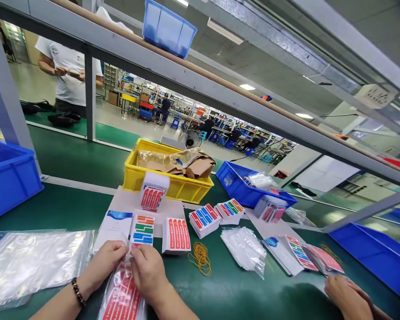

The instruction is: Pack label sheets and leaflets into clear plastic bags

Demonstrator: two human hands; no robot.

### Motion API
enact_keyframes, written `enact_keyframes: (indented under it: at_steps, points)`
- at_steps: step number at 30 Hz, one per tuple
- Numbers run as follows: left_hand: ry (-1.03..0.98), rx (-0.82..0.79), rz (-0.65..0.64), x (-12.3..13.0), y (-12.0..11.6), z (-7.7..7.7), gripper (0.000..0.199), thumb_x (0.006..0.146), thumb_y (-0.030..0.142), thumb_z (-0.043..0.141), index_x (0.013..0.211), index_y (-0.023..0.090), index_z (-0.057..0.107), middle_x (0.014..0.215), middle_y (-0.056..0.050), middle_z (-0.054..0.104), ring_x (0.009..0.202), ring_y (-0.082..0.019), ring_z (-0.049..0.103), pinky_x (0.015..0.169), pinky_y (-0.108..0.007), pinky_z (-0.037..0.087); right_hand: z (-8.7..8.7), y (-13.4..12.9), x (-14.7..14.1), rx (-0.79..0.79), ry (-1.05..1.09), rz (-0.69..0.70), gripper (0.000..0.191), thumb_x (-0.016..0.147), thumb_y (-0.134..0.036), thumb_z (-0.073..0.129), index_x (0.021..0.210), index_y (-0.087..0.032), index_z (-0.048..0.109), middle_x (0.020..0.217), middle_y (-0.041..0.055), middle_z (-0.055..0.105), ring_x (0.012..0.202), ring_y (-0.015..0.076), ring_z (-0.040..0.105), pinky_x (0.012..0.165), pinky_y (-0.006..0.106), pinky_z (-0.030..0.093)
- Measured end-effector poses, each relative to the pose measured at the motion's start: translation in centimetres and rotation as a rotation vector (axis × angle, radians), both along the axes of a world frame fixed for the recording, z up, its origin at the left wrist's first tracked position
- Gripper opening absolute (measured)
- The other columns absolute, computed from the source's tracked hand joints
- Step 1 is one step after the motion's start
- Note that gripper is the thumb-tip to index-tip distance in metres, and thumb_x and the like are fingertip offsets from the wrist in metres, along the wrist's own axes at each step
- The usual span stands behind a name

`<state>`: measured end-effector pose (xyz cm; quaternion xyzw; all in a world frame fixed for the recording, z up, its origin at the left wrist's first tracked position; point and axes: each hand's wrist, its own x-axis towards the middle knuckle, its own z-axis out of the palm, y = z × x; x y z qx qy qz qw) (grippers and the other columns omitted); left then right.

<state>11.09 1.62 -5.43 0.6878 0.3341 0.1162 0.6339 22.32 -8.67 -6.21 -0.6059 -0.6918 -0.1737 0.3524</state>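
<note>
My left hand (108,260) and my right hand (150,269) pinch the upper edge of a clear plastic bag (123,295), close together. Red-and-white printed sticker sheets show inside the bag. A dark bead bracelet circles my left wrist. Just beyond my hands stand a stack of green, orange and blue sticker sheets (143,231) and a pile of white leaflets with a blue top (115,226). A stack of red sticker sheets (176,235) lies to the right. Flat clear plastic bags (36,262) are spread on the left.
A yellow bin (173,191) holds brown paper; a blue bin (233,178) holds bagged sheets. Rubber bands (200,258) and small bags (245,249) lie on the green table. A co-worker's hands (346,295) are at right. An overhead rail carries a blue basket (168,29).
</note>
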Motion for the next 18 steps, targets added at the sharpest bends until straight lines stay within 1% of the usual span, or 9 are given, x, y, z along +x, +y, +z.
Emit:
enact_keyframes:
  at_steps: [1,2,4,6,8,10,12,15,18]
  points:
    - [-0.016,-0.013,-0.005,-0.2,0.2,0.1,0.051,0.062,0.064,0.036,0.060,0.014,0.031,0.052,0.001,0.024,0.049,-0.008,0.021,0.048,-0.023,0.019,-0.1,0.0,0.1,0.014,0.009,0.026,0.020,0.077,-0.014,0.041,0.095,-0.014,0.051,0.078,0.0059,0.053,0.069,0.0155,0.047,0.058,0.027,0.037]
    - [-0.052,0.047,-0.010,-0.4,0.2,0.3,0.051,0.067,0.064,0.036,0.062,0.013,0.034,0.053,0.000,0.029,0.051,-0.009,0.026,0.049,-0.023,0.022,-0.1,0.1,0.2,0.023,0.047,0.063,0.020,0.078,-0.012,0.040,0.093,-0.014,0.052,0.075,0.0050,0.054,0.067,0.0145,0.047,0.058,0.026,0.037]
    - [-0.202,0.384,-0.020,-1.0,0.3,0.6,0.045,0.079,0.053,0.035,0.073,0.010,0.047,0.069,-0.005,0.046,0.067,-0.013,0.041,0.064,-0.025,0.034,-0.1,-0.1,0.7,-0.014,0.179,0.151,0.019,0.080,-0.013,0.040,0.093,-0.014,0.054,0.074,0.0036,0.055,0.067,0.0118,0.049,0.060,0.022,0.038]
    - [-0.359,0.775,-0.102,-1.4,0.1,1.0,0.027,0.086,0.033,0.038,0.093,0.013,0.054,0.095,-0.006,0.052,0.095,-0.015,0.043,0.085,-0.027,0.032,0.3,-0.4,1.3,-0.133,0.312,0.221,0.017,0.081,-0.013,0.040,0.087,-0.014,0.055,0.075,0.0027,0.057,0.068,0.0095,0.051,0.063,0.019,0.039]
    - [-0.347,0.922,-0.265,-1.7,-0.1,1.4,0.020,0.084,0.021,0.041,0.096,0.017,0.057,0.095,-0.003,0.054,0.096,-0.013,0.043,0.087,-0.026,0.030,1.0,-1.0,1.9,-0.297,0.382,0.265,0.017,0.081,-0.013,0.039,0.083,-0.013,0.056,0.077,0.0025,0.057,0.070,0.0089,0.051,0.067,0.019,0.038]
    - [-0.198,0.913,-0.326,-1.8,-0.1,1.7,0.014,0.081,0.021,0.046,0.083,0.015,0.058,0.081,-0.003,0.054,0.084,-0.012,0.045,0.083,-0.026,0.031,1.9,-1.7,2.6,-0.491,0.414,0.270,0.016,0.082,-0.016,0.040,0.078,-0.013,0.055,0.074,0.0017,0.056,0.069,0.0088,0.049,0.065,0.019,0.036]
    - [-0.044,0.888,-0.321,-1.9,0.0,1.8,0.015,0.078,0.025,0.050,0.073,0.013,0.056,0.075,-0.002,0.053,0.078,-0.012,0.045,0.078,-0.026,0.031,2.8,-2.2,3.4,-0.634,0.435,0.219,0.019,0.081,-0.022,0.045,0.067,-0.011,0.049,0.065,0.0009,0.050,0.061,0.0080,0.043,0.057,0.020,0.031]
    - [0.028,0.816,-0.290,-2.0,0.3,1.9,0.018,0.080,0.028,0.047,0.072,0.013,0.055,0.075,-0.001,0.055,0.073,-0.011,0.046,0.070,-0.023,0.031,3.7,-2.4,4.2,-0.634,0.478,0.247,0.026,0.082,-0.027,0.048,0.063,-0.010,0.043,0.073,0.0028,0.049,0.069,0.0085,0.044,0.063,0.021,0.033]
    - [0.010,0.747,-0.302,-1.9,0.2,1.7,0.019,0.081,0.024,0.041,0.072,0.012,0.053,0.073,0.000,0.056,0.068,-0.009,0.046,0.063,-0.020,0.029,4.2,-1.1,4.1,-0.541,0.470,0.235,0.023,0.088,-0.025,0.040,0.074,-0.011,0.051,0.087,0.0043,0.053,0.084,0.0095,0.048,0.077,0.022,0.037]
